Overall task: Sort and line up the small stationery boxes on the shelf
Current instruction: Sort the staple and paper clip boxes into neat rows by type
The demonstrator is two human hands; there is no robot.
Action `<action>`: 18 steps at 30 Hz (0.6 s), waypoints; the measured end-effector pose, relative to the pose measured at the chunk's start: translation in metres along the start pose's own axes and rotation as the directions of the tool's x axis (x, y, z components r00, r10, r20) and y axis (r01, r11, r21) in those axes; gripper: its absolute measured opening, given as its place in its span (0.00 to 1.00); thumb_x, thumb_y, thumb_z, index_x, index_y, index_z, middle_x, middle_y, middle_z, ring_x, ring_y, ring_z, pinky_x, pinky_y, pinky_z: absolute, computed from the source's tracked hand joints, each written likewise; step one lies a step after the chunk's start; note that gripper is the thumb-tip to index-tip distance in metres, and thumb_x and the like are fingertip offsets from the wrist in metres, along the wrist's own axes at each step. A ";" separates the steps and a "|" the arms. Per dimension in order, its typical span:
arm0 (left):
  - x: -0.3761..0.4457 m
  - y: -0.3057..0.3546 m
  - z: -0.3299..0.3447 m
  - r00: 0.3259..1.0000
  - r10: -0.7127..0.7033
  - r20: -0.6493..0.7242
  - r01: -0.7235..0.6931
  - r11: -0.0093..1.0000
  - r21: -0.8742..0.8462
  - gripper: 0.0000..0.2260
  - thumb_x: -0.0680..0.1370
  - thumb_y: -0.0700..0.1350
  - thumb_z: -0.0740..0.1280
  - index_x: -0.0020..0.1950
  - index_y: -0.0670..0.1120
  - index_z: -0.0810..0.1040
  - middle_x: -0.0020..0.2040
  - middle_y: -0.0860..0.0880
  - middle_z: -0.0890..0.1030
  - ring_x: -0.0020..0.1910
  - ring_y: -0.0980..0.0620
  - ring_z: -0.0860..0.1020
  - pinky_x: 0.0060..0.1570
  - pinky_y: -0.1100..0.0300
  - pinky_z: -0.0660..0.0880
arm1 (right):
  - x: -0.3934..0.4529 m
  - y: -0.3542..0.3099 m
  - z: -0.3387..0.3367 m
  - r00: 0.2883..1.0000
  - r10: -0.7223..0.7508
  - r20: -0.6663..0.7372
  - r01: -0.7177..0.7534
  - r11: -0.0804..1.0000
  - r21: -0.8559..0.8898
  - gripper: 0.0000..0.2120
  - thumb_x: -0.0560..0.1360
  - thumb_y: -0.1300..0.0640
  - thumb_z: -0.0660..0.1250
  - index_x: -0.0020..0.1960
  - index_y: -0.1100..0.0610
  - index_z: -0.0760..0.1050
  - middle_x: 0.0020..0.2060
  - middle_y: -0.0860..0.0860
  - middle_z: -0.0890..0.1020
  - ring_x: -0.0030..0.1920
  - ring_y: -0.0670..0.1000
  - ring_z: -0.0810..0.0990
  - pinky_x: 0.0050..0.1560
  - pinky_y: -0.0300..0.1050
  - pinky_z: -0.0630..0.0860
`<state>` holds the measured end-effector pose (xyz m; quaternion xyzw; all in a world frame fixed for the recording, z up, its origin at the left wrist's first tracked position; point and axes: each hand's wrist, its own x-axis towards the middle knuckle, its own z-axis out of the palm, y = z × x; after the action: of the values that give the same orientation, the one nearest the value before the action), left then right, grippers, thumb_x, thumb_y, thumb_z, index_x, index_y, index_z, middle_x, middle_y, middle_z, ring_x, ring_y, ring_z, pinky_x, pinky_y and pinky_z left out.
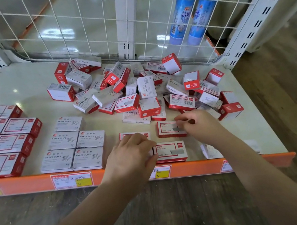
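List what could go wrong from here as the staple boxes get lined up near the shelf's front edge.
1. The front staple box lies close to the orange shelf edge; a push from the left hand might slide it off.
2. The right hand works right beside the loose pile; a brush of the wrist might knock tilted boxes into the new row.
3. The pile mixes staples and paper clips, so a box could land in the wrong group, such as the grey paper clip boxes.
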<state>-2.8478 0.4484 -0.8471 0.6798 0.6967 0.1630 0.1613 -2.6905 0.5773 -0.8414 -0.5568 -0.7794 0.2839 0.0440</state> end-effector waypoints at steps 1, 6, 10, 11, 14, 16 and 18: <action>0.000 -0.001 -0.001 1.000 0.001 0.002 -0.001 1.000 0.006 0.18 0.79 0.57 0.57 0.68 0.57 0.68 0.66 0.59 0.68 0.65 0.58 0.63 0.63 0.64 0.63 | 0.000 -0.002 0.001 1.000 -0.019 0.003 0.019 1.000 -0.007 0.13 0.79 0.55 0.60 0.60 0.53 0.77 0.57 0.49 0.79 0.49 0.43 0.71 0.49 0.38 0.70; 0.002 -0.002 -0.003 0.999 -0.012 0.034 0.012 1.000 -0.015 0.18 0.78 0.57 0.57 0.69 0.58 0.66 0.69 0.59 0.66 0.68 0.57 0.63 0.64 0.62 0.65 | 0.002 -0.009 0.006 0.997 -0.063 0.048 0.063 0.998 0.005 0.12 0.79 0.54 0.59 0.58 0.53 0.78 0.54 0.47 0.81 0.46 0.42 0.74 0.38 0.32 0.68; 0.002 -0.004 -0.003 1.000 0.005 0.031 -0.004 1.000 -0.028 0.17 0.79 0.57 0.57 0.67 0.58 0.66 0.67 0.59 0.68 0.65 0.57 0.66 0.61 0.62 0.67 | 0.003 -0.011 0.009 0.993 -0.102 0.065 0.104 0.994 -0.020 0.13 0.79 0.53 0.60 0.61 0.51 0.76 0.56 0.45 0.79 0.46 0.40 0.72 0.36 0.29 0.64; 0.002 -0.004 -0.003 0.999 0.014 0.035 -0.014 1.000 -0.018 0.17 0.79 0.56 0.56 0.67 0.57 0.66 0.67 0.59 0.68 0.65 0.57 0.66 0.61 0.62 0.67 | 0.003 -0.012 0.010 0.991 -0.120 0.062 0.122 0.992 -0.024 0.13 0.79 0.53 0.60 0.61 0.51 0.76 0.57 0.45 0.79 0.48 0.41 0.72 0.38 0.29 0.65; 0.003 -0.005 -0.003 0.998 0.038 0.046 -0.039 0.999 0.007 0.17 0.80 0.57 0.55 0.68 0.57 0.65 0.67 0.59 0.68 0.66 0.57 0.66 0.61 0.63 0.66 | 0.000 -0.017 0.013 0.980 -0.181 0.082 0.186 0.981 -0.053 0.15 0.79 0.52 0.59 0.64 0.51 0.74 0.59 0.48 0.76 0.52 0.43 0.71 0.44 0.33 0.66; 0.003 -0.005 -0.003 0.998 0.030 0.052 -0.030 1.000 -0.001 0.16 0.79 0.57 0.56 0.67 0.57 0.65 0.67 0.59 0.69 0.65 0.57 0.67 0.60 0.64 0.67 | -0.001 -0.021 0.013 0.976 -0.196 0.095 0.201 0.978 -0.052 0.15 0.79 0.52 0.59 0.64 0.51 0.74 0.59 0.49 0.75 0.52 0.44 0.70 0.43 0.31 0.65; 0.004 -0.005 -0.003 0.998 0.003 0.069 -0.002 1.000 -0.024 0.16 0.79 0.57 0.57 0.66 0.57 0.66 0.66 0.58 0.70 0.64 0.57 0.68 0.59 0.63 0.68 | -0.002 -0.023 0.013 0.974 -0.197 0.110 0.202 0.979 -0.038 0.14 0.80 0.53 0.58 0.62 0.52 0.75 0.56 0.50 0.75 0.49 0.44 0.70 0.40 0.28 0.65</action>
<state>-2.8533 0.4522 -0.8468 0.6838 0.6879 0.1482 0.1930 -2.7143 0.5652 -0.8400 -0.4607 -0.8394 0.2877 0.0175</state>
